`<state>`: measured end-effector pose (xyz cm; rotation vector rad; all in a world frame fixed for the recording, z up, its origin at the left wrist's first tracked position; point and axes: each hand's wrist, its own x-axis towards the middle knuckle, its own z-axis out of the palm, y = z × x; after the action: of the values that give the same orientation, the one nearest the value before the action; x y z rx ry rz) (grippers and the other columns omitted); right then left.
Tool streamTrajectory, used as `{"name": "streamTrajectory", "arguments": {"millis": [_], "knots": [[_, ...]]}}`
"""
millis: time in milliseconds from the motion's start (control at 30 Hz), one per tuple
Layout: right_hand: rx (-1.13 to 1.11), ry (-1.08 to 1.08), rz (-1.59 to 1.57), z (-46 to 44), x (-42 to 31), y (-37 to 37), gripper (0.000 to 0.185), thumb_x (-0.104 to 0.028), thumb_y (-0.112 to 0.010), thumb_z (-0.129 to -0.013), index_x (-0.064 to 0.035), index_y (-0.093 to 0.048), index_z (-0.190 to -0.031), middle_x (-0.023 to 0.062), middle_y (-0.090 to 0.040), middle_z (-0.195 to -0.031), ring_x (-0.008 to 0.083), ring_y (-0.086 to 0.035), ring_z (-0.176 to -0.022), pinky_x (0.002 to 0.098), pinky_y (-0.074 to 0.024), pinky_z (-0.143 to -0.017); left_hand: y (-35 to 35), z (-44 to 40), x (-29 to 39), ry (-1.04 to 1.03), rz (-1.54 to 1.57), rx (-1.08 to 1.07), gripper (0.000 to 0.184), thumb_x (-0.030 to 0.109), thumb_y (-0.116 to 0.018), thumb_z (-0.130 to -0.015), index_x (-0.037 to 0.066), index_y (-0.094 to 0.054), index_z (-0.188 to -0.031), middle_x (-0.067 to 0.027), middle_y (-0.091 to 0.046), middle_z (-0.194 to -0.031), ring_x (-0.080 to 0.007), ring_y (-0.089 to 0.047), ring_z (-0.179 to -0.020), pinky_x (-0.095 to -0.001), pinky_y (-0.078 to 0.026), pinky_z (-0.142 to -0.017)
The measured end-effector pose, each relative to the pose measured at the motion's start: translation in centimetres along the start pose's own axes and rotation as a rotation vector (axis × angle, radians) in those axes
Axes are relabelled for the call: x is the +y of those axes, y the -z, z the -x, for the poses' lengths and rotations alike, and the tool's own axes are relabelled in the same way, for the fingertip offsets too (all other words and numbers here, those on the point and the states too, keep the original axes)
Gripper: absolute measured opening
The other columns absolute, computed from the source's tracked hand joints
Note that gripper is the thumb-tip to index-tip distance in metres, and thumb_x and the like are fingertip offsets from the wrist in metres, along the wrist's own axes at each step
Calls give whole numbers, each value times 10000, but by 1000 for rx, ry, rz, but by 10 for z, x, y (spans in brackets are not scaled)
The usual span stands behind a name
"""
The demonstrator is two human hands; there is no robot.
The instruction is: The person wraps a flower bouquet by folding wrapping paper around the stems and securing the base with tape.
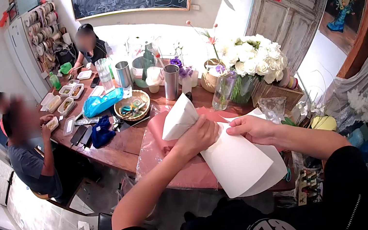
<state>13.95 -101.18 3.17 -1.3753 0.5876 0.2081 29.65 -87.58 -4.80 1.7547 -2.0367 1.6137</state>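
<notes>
White wrapping paper [238, 167] is gathered at its middle and flares out at both ends above the table's near edge. My left hand [201, 134] is wrapped round the gathered middle, with a folded white end [179, 119] sticking up past the knuckles. Beside it, my right hand [251, 129] pinches the paper's edge between thumb and fingers. Whether anything lies inside the paper is hidden. Beneath both hands, dusty-red wrapping sheets [190, 175] in clear film lie on the wooden table.
White roses [255, 60] in a glass vase stand beyond my right hand. Past my left hand are a wicker basket [132, 105] of tools and a metal vase [172, 81]. Two people sit at the table's far left with food containers [66, 106]. Blue teal packaging [103, 102] lies nearby.
</notes>
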Motion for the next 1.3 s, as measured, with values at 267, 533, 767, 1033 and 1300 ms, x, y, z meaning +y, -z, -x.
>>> {"name": "streamTrajectory", "arguments": {"millis": [267,533,767,1033,1300], "knots": [[-13,-12,47,-1,-15,-4,87,-113,-623,-884,-39,-597,-923,34,-626,-859,101,-601,-758,252,-498,-688,9,-2,-4,-3,4,6,64,163,-543,-742,102,-544,-762,-11,-524,-693,-160,-550,-721,-310,-401,-859],[-128,9,-79,-10,-2,-3,135,-152,-624,-894,-38,-607,-964,24,-640,-900,94,-610,-779,242,-497,-722,15,5,-6,-12,-10,15,85,153,-519,-771,95,-559,-818,-13,-502,-694,-171,-528,-702,-358,-390,-919],[40,-38,372,-5,-27,-15,277,-293,-687,-857,-58,-579,-955,18,-619,-867,89,-604,-761,229,-480,-653,17,5,-4,-91,-9,-1,93,157,-523,-757,90,-573,-799,-18,-504,-694,-167,-521,-710,-356,-393,-910],[75,-32,505,-24,-23,-14,209,-137,-679,-771,-33,-572,-917,43,-599,-799,131,-580,-681,283,-492,-600,22,5,-1,-204,-33,-103,122,159,-520,-741,67,-581,-793,-46,-541,-730,-183,-548,-739,-328,-398,-882],[-50,-108,241,-26,-22,-6,212,-128,-705,-783,-51,-549,-904,27,-572,-781,113,-560,-667,269,-484,-581,25,8,-8,-139,-6,-54,127,167,-518,-742,75,-579,-805,-36,-536,-758,-175,-547,-775,-329,-394,-891]]}}
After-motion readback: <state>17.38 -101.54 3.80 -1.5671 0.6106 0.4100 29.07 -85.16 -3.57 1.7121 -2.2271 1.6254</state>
